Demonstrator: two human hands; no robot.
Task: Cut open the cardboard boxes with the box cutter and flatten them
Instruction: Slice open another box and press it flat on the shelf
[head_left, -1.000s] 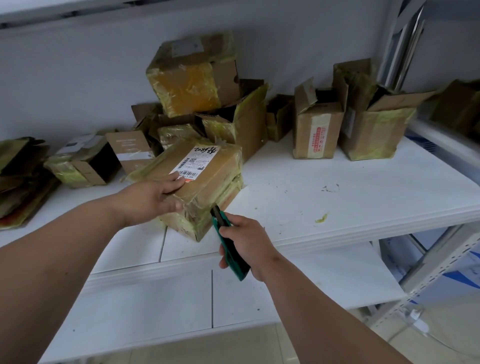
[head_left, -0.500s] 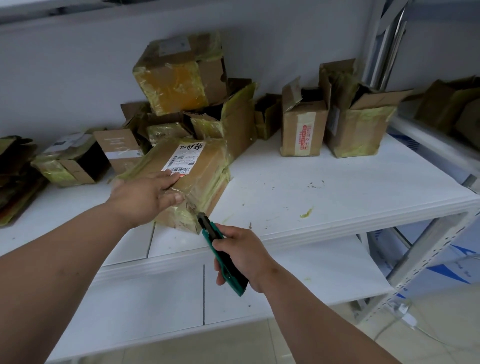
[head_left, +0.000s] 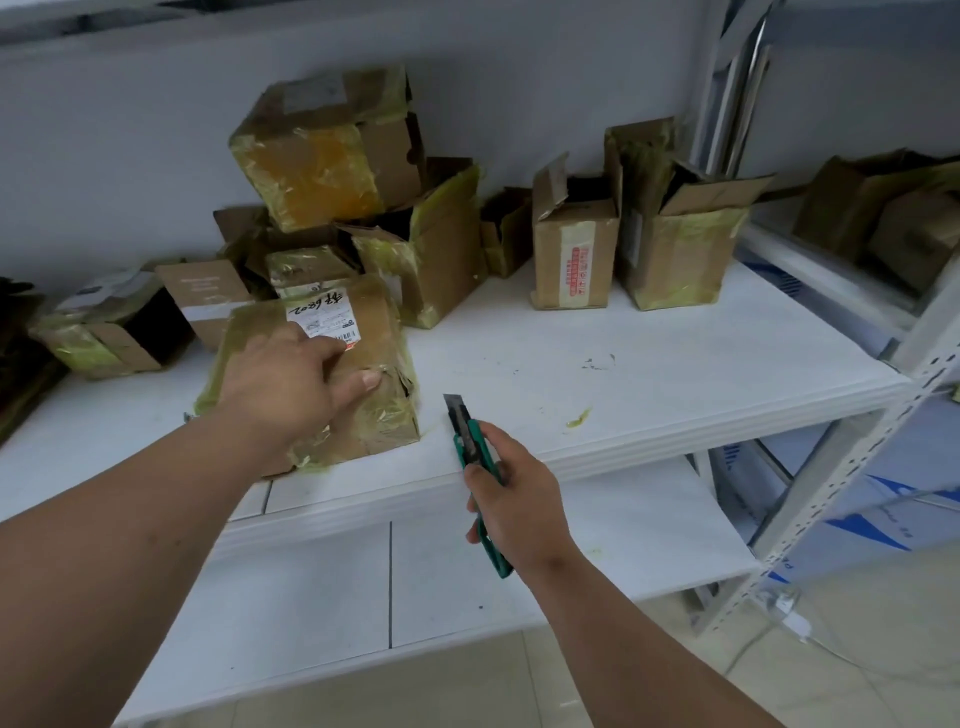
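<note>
While left hand (head_left: 280, 384) presses taped box (head_left: 363, 415), opened boxes (head_left: 571, 249) (flaps up) crowd behind.

The left hand (head_left: 283, 384) lies on top of a taped cardboard box (head_left: 374, 415) bearing a white shipping label (head_left: 324, 317), thumb stretched along its near edge. The right hand (head_left: 511, 499) grips a green box cutter (head_left: 475, 467), blade out and pointing up, just right of that box and clear of it. More cardboard boxes (head_left: 322, 150) are piled along the back of the white shelf (head_left: 649, 364).
</note>
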